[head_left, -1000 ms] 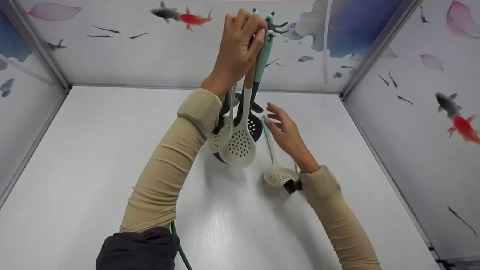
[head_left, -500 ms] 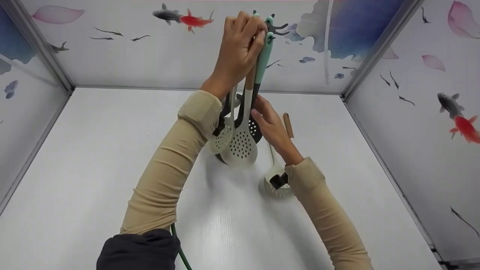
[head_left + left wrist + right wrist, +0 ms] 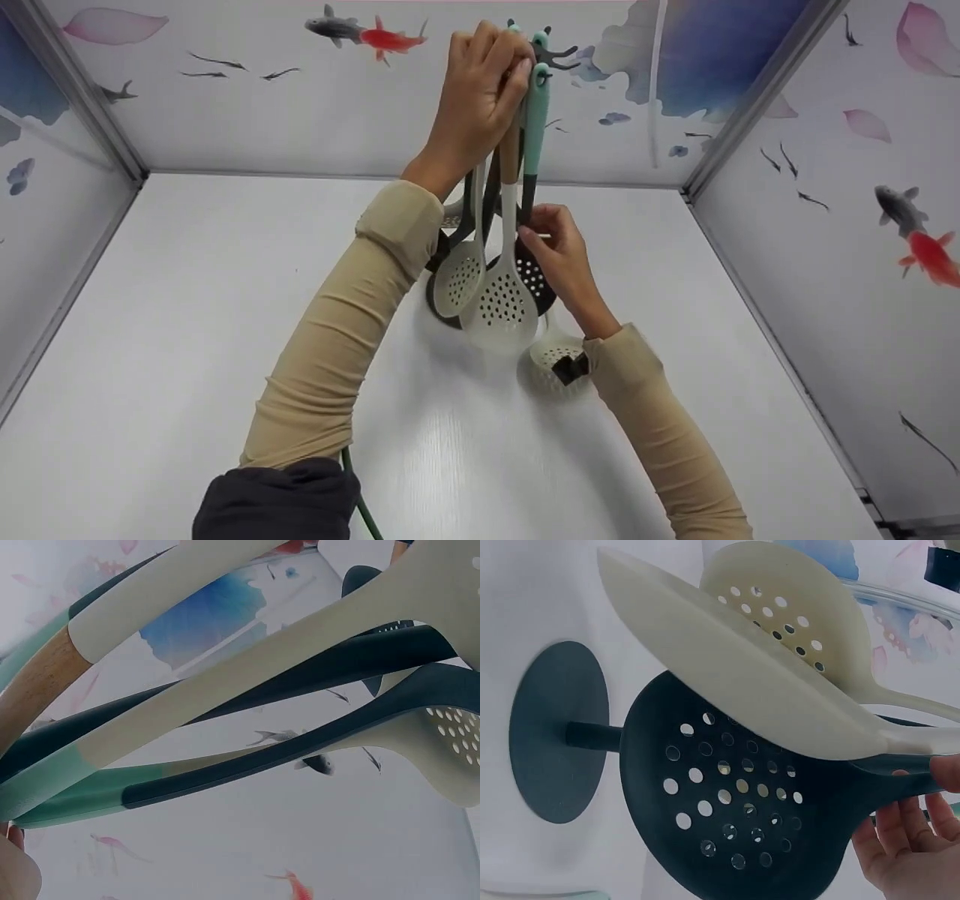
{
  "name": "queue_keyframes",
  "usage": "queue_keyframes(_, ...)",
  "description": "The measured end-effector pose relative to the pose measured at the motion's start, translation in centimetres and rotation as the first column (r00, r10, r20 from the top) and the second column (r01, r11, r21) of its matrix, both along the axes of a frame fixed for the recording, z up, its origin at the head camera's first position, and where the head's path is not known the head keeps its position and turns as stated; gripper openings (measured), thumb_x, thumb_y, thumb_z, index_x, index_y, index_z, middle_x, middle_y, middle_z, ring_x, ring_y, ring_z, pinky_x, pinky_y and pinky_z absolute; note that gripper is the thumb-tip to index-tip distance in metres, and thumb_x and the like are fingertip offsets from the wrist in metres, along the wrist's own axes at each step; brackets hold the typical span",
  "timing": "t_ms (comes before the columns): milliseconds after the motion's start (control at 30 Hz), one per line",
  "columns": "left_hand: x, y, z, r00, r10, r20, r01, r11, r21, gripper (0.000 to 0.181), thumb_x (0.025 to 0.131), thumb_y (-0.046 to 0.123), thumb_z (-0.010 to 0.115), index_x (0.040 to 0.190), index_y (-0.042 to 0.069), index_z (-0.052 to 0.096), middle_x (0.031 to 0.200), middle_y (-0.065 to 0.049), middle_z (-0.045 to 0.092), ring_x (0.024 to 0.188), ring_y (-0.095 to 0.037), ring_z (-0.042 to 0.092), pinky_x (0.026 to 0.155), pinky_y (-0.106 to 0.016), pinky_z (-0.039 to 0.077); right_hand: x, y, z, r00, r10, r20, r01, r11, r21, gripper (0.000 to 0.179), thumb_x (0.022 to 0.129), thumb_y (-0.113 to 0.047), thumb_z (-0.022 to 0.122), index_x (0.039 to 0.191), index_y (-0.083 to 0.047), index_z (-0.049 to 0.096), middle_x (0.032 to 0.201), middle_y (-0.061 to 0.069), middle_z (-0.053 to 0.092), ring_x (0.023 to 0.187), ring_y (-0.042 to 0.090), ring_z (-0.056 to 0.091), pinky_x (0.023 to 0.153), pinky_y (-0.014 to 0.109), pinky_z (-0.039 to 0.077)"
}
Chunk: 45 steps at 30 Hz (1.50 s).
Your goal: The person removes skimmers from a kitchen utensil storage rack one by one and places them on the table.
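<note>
My left hand (image 3: 480, 97) grips the top of a dark hanging utensil stand, where hooks (image 3: 555, 56) stick out. Several utensils hang below it. A pale slotted skimmer (image 3: 501, 300) with a wooden handle is in front, and a smaller pale slotted spoon (image 3: 459, 277) hangs left of it. My right hand (image 3: 564, 244) pinches the neck of a black slotted skimmer (image 3: 712, 787) with a mint handle (image 3: 535, 124). In the right wrist view, thumb and fingers lie on either side of that neck. Handles converge near my left hand in the left wrist view; its exact hold is hidden.
Another pale skimmer (image 3: 555, 352) lies on the white table (image 3: 225, 300), partly behind my right wrist. The stand's round dark base (image 3: 559, 731) shows in the right wrist view. Printed panels (image 3: 225, 120) enclose the table. A green cable (image 3: 364, 510) runs beside the left sleeve.
My right hand has moved left to the hanging utensils and now pinches the black skimmer. The hanging utensils have shifted slightly right. My left hand stays at the top.
</note>
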State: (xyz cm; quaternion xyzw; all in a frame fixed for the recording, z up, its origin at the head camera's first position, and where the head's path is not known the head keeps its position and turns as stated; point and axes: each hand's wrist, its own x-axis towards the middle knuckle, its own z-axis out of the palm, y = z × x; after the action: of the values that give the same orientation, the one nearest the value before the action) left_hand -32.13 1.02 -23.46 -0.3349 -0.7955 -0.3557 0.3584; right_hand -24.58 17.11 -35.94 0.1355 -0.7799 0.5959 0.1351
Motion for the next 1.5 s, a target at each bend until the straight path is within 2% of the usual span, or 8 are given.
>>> queue_keyframes(200, 0.1, 0.1, 0.1, 1.0, 0.002, 0.003, -0.002, 1.0, -0.008, 0.029, 0.098, 0.029, 0.035, 0.109, 0.012, 0.055, 0.103, -0.009, 0.048, 0.107, -0.02, 0.036, 0.093, -0.025, 0.032, 0.4, 0.7, -0.1, 0.996, -0.083, -0.043, 0.081, 0.996, -0.037, 0.023, 0.088, -0.008, 0.06, 0.109, 0.0, 0.051, 0.099, 0.009, 0.059, 0.089, 0.014, 0.058, 0.08, 0.023, 0.048)
queue_keyframes(400, 0.2, 0.1, 0.1, 1.0, 0.011, 0.004, -0.011, 1.0, -0.008, 0.029, 0.098, 0.03, 0.036, 0.109, 0.012, 0.056, 0.103, -0.009, 0.048, 0.106, -0.02, 0.036, 0.092, -0.024, 0.032, 0.5, 1.2, -0.2, 0.989, -0.127, -0.074, 0.12, 0.988, -0.095, 0.021, 0.088, -0.006, 0.059, 0.107, 0.0, 0.052, 0.094, 0.006, 0.059, 0.086, 0.015, 0.059, 0.079, 0.025, 0.047)
queue_keyframes(667, 0.1, 0.0, 0.1, 1.0, 0.002, -0.004, -0.002, 1.0, 0.01, 0.028, 0.098, 0.029, 0.037, 0.109, 0.012, 0.056, 0.101, -0.009, 0.048, 0.104, -0.02, 0.036, 0.09, -0.024, 0.032, 1.0, 1.4, 0.0, 0.99, -0.088, -0.112, 0.06, 0.971, -0.232, 0.016, 0.088, -0.002, 0.056, 0.103, -0.002, 0.05, 0.091, 0.005, 0.058, 0.084, 0.015, 0.058, 0.08, 0.027, 0.047)
queue_keyframes(1133, 0.1, 0.1, 0.1, 1.0, 0.003, -0.013, -0.003, 1.0, 0.004, 0.029, 0.098, 0.029, 0.037, 0.109, 0.012, 0.057, 0.102, -0.009, 0.049, 0.105, -0.02, 0.037, 0.093, -0.025, 0.031, 1.3, 1.7, -0.1, 0.987, -0.075, -0.139, 0.032, 0.957, -0.289, 0.016, 0.087, -0.002, 0.054, 0.101, -0.008, 0.053, 0.089, 0.004, 0.058, 0.084, 0.019, 0.057, 0.081, 0.031, 0.048)
queue_keyframes(1367, 0.1, 0.0, 0.1, 1.0, 0.003, -0.012, -0.003, 1.0, 0.005, 0.028, 0.098, 0.03, 0.037, 0.108, 0.013, 0.057, 0.1, -0.008, 0.048, 0.104, -0.02, 0.036, 0.091, -0.026, 0.031, 1.7, 2.2, 1.0, 0.979, -0.045, -0.198, -0.018, 0.952, -0.304, 0.017, 0.087, 0.003, 0.054, 0.1, -0.008, 0.05, 0.091, 0.005, 0.056, 0.088, 0.018, 0.056, 0.082, 0.029, 0.048)
queue_keyframes(1500, 0.1, 0.0, 0.1, 1.0, 0.006, -0.025, -0.005, 1.0, 0.008, 0.028, 0.098, 0.029, 0.037, 0.108, 0.012, 0.057, 0.1, -0.008, 0.049, 0.104, -0.02, 0.037, 0.092, -0.026, 0.031, 1.7, 3.2, 0.9, 0.979, -0.056, -0.198, -0.011, 0.946, -0.325, 0.015, 0.088, 0.002, 0.053, 0.1, -0.007, 0.051, 0.089, 0.007, 0.057, 0.081, 0.019, 0.056, 0.076, 0.027, 0.048)
